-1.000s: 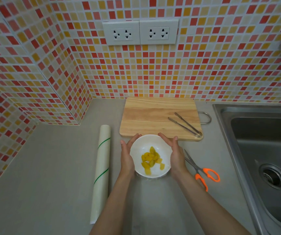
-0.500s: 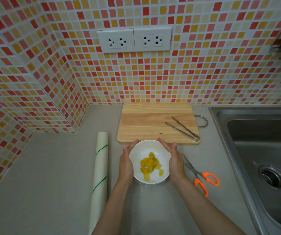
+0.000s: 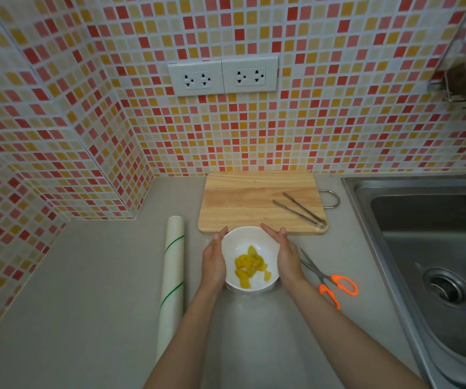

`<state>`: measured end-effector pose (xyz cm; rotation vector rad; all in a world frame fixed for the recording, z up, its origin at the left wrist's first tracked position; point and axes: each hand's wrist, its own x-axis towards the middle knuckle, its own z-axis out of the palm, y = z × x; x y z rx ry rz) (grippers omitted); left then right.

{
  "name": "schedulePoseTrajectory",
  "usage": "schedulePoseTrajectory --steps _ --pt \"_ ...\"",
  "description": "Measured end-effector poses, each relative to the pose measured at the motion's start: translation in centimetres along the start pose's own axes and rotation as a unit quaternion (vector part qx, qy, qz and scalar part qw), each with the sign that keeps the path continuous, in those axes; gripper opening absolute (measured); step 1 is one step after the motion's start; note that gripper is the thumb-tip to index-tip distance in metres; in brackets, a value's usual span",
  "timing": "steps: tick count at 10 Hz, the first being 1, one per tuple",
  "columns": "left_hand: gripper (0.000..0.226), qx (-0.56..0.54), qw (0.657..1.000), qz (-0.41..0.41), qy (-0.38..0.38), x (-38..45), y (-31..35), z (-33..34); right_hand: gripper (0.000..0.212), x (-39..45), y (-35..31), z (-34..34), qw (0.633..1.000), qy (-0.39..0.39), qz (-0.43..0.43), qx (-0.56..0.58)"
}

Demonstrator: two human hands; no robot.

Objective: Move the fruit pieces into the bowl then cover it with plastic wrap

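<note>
Fruit pieces, yellow and piled too closely to count, lie in one white bowl that sits on the counter between the two hands. Farthest left of the left hand lies one roll of plastic wrap, marked with two green lines, near that hand but apart from it. The left hand presses flat against the bowl's left side, fingers straight and together; the right hand cups the opposite side the same way, so the bowl is clasped between both palms. Whether wrap covers the bowl cannot be told, though a faint sheen shows on the counter just below it. Beyond the fingertips lies one wooden board, touching or nearly touching the bowl's far rim, with one pair of metal tongs on its right part. Just right of the right hand lies one pair of scissors with orange handles, and farther right is one steel sink.
</note>
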<state>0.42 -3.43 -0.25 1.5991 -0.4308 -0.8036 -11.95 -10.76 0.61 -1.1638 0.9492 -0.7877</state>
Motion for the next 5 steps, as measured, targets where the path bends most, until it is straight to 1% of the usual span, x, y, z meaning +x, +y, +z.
schedulePoseTrajectory --steps 2,3,4,5 --pt "0.039 0.044 0.999 0.019 -0.007 -0.9 1.0 -0.2 0.034 -0.6 -0.5 -0.1 1.0 -0.016 -0.003 -0.024" --pt "0.043 0.094 0.995 0.033 -0.01 -0.9 0.9 -0.3 0.031 -0.7 -0.3 -0.4 0.998 -0.041 -0.008 -0.052" --pt "0.048 0.146 0.989 0.031 -0.013 -0.9 1.4 -0.6 0.033 -0.8 -0.6 -0.9 0.994 -0.061 -0.02 -0.092" --pt "0.053 0.193 0.98 0.033 -0.015 -0.5 1.2 -0.9 0.035 -0.3 -1.1 -1.0 0.99 -0.054 -0.02 -0.125"
